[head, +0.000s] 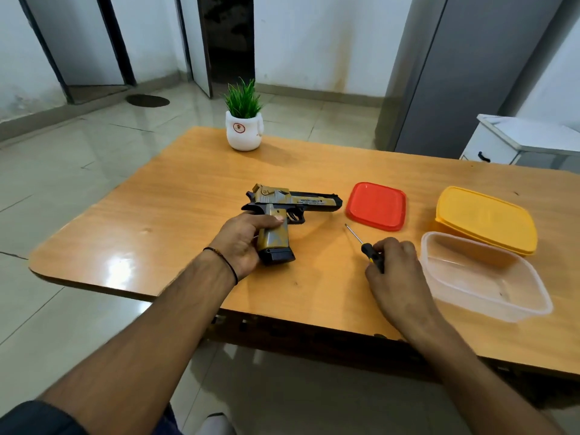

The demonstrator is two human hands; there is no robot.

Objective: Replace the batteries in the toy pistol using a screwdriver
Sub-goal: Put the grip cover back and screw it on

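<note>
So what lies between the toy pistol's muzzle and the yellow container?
In the head view, a red lid lies flat on the table between the toy pistol and the yellow container, close to the muzzle and clear of the container.

On the wooden table [175,196], the left hand [241,243] is gripping the toy pistol [282,211] by its handle, barrel pointing right. The right hand [395,265] is holding the screwdriver [365,246] near a clear tub [483,277], with a red lid [376,205], a yellow box [486,219] and a potted plant [243,120] lying beyond.
</note>
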